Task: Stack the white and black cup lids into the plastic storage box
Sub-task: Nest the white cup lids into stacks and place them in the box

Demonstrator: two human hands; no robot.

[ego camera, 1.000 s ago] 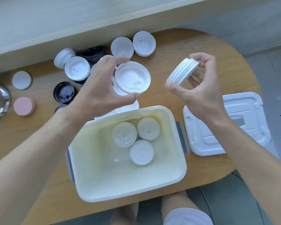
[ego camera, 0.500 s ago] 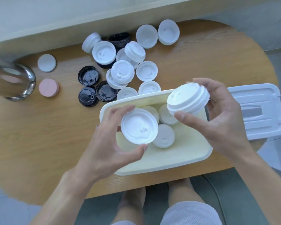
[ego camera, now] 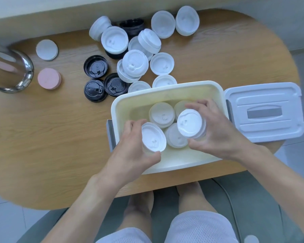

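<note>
The cream plastic storage box stands on the wooden table near its front edge. Inside it lie white lid stacks. My left hand grips a white lid over the box's left side. My right hand holds a stack of white lids low inside the box, over the lids there. Behind the box, several loose white lids and three black lids lie on the table.
The box's white cover lies to the right of the box. A steel bowl, a pink disc and a white disc sit at the left. A black cup stands among the far lids. My knees show below the table edge.
Both hands have come down from above the table into the box, each still holding its white lids. The camera view has shifted left and down.
</note>
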